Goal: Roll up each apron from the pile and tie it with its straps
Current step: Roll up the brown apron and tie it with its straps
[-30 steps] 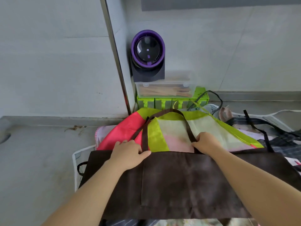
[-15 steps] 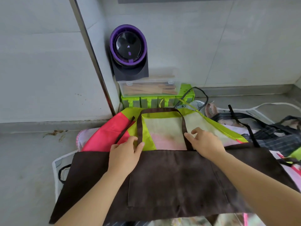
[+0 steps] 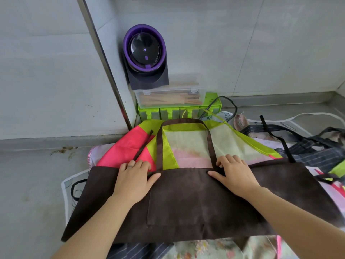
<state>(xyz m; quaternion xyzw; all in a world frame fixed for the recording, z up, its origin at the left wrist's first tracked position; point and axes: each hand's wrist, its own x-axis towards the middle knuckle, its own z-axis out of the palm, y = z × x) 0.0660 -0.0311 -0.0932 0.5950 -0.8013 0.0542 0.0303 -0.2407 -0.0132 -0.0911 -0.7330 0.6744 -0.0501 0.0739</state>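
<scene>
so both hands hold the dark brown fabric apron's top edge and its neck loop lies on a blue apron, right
Not blue: the head view shows the neck loop on a lime green and pink apron. Left hand and right hand hold the top edge of the dark brown fabric apron.

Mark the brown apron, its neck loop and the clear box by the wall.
brown apron [image 3: 196, 208], head view, on the pocket panel near its middle.
neck loop [image 3: 159, 146], head view, on the strap's left side.
clear box [image 3: 168, 99], head view, on its front wall.
</scene>
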